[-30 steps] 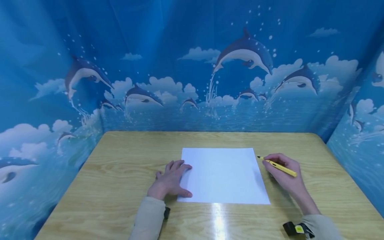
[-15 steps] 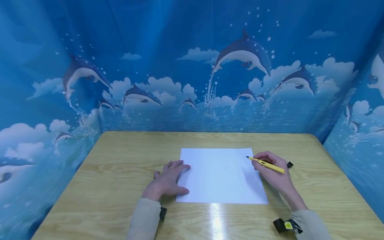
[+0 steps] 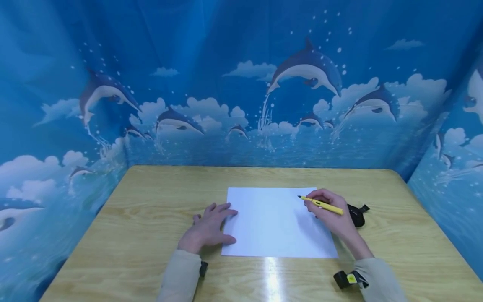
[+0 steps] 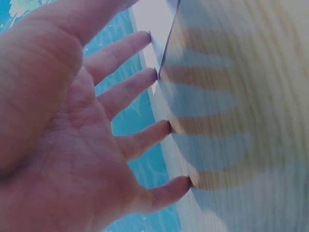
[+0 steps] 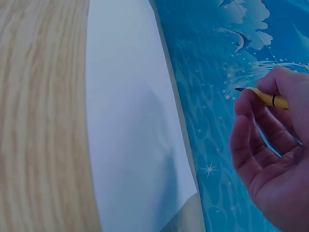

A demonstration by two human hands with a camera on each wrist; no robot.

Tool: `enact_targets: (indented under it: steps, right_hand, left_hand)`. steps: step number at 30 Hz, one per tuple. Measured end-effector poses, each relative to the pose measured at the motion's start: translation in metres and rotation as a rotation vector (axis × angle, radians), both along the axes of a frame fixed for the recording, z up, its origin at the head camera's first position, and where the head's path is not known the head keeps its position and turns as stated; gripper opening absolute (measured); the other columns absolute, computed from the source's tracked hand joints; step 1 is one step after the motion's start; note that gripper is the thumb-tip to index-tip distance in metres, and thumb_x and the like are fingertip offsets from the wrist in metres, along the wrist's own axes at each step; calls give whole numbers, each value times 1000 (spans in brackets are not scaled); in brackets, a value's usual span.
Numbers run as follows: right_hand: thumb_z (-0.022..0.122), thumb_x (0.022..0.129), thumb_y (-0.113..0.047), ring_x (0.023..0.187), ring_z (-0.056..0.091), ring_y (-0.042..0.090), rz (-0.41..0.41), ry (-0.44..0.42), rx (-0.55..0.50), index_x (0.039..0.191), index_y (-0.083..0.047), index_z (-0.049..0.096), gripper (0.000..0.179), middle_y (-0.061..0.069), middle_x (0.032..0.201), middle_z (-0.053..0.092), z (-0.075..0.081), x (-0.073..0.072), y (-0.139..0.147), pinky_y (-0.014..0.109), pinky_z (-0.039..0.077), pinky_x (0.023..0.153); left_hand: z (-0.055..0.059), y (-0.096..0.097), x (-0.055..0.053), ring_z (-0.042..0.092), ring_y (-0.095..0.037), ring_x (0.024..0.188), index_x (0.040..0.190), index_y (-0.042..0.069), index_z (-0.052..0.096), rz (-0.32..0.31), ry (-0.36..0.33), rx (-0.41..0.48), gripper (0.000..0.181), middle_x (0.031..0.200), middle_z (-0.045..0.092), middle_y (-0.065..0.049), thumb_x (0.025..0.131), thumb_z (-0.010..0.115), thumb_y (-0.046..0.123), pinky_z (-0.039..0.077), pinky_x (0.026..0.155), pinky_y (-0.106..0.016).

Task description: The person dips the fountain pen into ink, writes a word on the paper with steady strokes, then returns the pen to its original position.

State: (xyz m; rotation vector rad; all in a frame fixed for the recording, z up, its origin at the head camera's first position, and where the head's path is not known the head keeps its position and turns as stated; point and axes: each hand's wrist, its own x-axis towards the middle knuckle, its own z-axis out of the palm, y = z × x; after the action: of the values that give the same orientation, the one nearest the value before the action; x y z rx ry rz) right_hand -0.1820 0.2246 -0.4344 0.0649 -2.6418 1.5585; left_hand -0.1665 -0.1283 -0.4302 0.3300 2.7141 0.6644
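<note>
A blank white sheet of paper (image 3: 268, 226) lies on the wooden table. My left hand (image 3: 209, 226) rests at its left edge with spread fingers, thumb and index finger over the sheet. In the left wrist view the fingertips (image 4: 153, 73) touch down along the paper's edge and the bare wood. My right hand (image 3: 333, 216) pinches a yellow fountain pen (image 3: 327, 206) between thumb and fingers. The pen's dark nib points left and overlaps the sheet's upper right part. In the right wrist view the nib (image 5: 239, 89) is raised clear of the paper, and the hand's shadow falls on the sheet.
A small black object (image 3: 356, 214) lies on the table, partly hidden behind my right hand. The wooden table (image 3: 151, 193) ends at a blue curtain (image 3: 234, 84) printed with dolphins. Black devices sit on both wrists, one by the right sleeve (image 3: 379, 279).
My right hand has moved left with the pen, from beside the sheet to over its upper right part, uncovering the black object. The left hand stays nearly still.
</note>
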Motion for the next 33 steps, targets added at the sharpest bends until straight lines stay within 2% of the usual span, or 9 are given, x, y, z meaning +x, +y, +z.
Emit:
enact_targets:
  steps: [13, 20, 26, 33]
  right_hand:
    - [76, 93, -26, 77, 67, 23, 52, -62, -40, 110, -6, 70, 27, 11, 94, 75, -5, -6, -19, 23, 56, 63]
    - [75, 94, -23, 74, 65, 12, 134, -33, -61, 109, -6, 71, 23, 16, 95, 75, -10, -11, -35, 22, 54, 64]
    - [75, 94, -22, 74, 65, 14, 174, -32, -90, 110, -7, 71, 22, 20, 97, 75, -11, -17, -46, 22, 52, 62]
    - [74, 95, -23, 70, 65, 17, 177, -65, -116, 110, -8, 71, 22, 19, 95, 75, -16, -23, -51, 25, 54, 57]
  left_hand:
    - [-2, 0, -3, 18, -43, 157, 147, 30, 54, -6, -13, -11, 73, 168, 34, -2, 81, 85, 40, 12, 113, -85]
    - [1, 0, -3, 18, -42, 157, 146, 29, 56, 11, -10, -12, 71, 168, 34, -3, 81, 86, 37, 15, 113, -84]
    - [1, 0, -3, 19, -42, 156, 145, 29, 56, 6, -18, -9, 71, 167, 34, -3, 81, 86, 36, 15, 112, -85]
    - [1, 1, -5, 20, -44, 155, 144, 27, 56, -3, -6, -21, 71, 167, 35, -4, 80, 87, 36, 19, 109, -87]
